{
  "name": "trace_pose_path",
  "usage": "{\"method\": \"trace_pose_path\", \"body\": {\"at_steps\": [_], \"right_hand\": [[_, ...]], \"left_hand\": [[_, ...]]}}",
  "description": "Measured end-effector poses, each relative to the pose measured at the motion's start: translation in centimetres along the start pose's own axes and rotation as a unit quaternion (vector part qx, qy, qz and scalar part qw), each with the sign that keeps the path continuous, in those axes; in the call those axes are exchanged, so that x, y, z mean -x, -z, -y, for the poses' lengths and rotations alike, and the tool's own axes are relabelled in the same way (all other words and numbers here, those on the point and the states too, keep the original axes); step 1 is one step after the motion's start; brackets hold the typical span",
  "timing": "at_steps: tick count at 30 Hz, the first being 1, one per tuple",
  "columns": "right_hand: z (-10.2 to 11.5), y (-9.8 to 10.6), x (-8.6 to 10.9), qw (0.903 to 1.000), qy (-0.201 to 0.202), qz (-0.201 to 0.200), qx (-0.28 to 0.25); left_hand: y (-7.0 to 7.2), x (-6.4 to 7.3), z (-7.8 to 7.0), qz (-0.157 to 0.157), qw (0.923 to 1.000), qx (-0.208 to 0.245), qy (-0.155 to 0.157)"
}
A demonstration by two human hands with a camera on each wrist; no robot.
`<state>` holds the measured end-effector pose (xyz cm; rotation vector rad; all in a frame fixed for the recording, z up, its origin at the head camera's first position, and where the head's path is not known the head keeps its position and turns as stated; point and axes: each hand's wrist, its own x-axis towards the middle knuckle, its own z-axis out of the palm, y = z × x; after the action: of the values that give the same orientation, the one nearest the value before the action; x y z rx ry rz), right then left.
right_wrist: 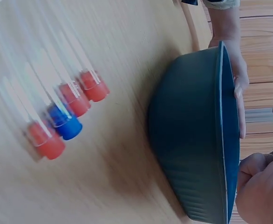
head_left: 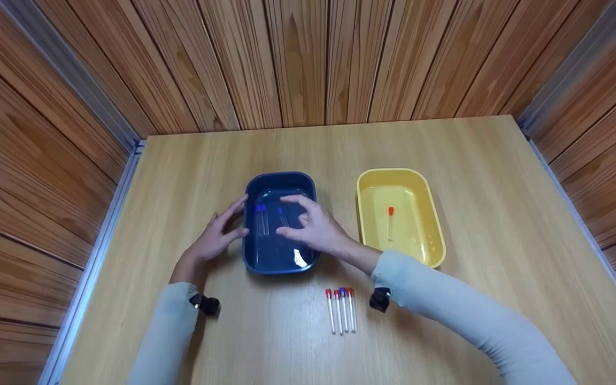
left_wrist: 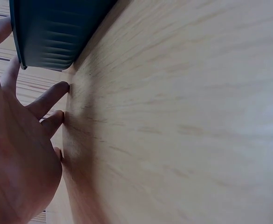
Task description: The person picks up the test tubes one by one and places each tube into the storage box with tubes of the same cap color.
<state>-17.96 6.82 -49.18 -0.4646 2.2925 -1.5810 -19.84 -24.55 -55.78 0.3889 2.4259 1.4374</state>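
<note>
Touching the left rim of the blue tray (head_left: 265, 256): left hand (head_left: 214, 240), grip spread, thumb and forefinger well parted, nothing held. Blue tray, on the table (head_left: 265, 337): blue-capped pair (head_left: 262, 220), side by side, long axes running near to far, caps at the far end; lone blue-capped tube (head_left: 283, 216), just right of the pair, slanted, cap pointing far and slightly left. Right hand (head_left: 316, 227), over the tray's right part: grip a wide C of thumb and forefinger, no tube seen between the tips. Step in hand, by judgement: letting go of the lone tube; the next move would call for lifting clear of the rim and reaching to the row. Row of four tubes (head_left: 338, 313), on the table, nearer the person: caps red, red, blue, red; nearly parallel, caps far, clear ends toward the person and slightly right. Yellow tray (head_left: 377, 246): one red-capped tube (head_left: 391, 223), about mid-floor, long axis near to far, cap far.
</note>
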Motion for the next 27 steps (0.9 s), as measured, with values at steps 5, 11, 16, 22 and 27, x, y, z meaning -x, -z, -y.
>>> {"method": "trace_pose_path", "body": {"at_steps": [5,11,16,22,27], "right_hand": [[-0.3,0.3,1.0,0.9999,0.009,0.008,-0.005],[-0.8,0.2,2.8,0.9999,0.010,0.012,0.003],[-1.2,0.3,4.4,0.9998,0.012,0.015,0.003],[-1.7,0.5,5.8,0.9994,0.031,0.003,0.016],[-2.2,0.9,7.1,0.9990,0.024,-0.009,0.035]], "left_hand": [[0.0,-0.1,-0.1,0.000,1.0000,0.004,-0.004],[0.1,-0.1,-0.1,0.000,0.9999,-0.002,-0.012],[0.1,0.0,0.0,0.001,0.9999,-0.003,-0.012],[0.0,0.0,-0.1,0.004,1.0000,0.004,-0.005],[0.0,0.0,-0.1,0.001,1.0000,0.004,-0.005]]}}
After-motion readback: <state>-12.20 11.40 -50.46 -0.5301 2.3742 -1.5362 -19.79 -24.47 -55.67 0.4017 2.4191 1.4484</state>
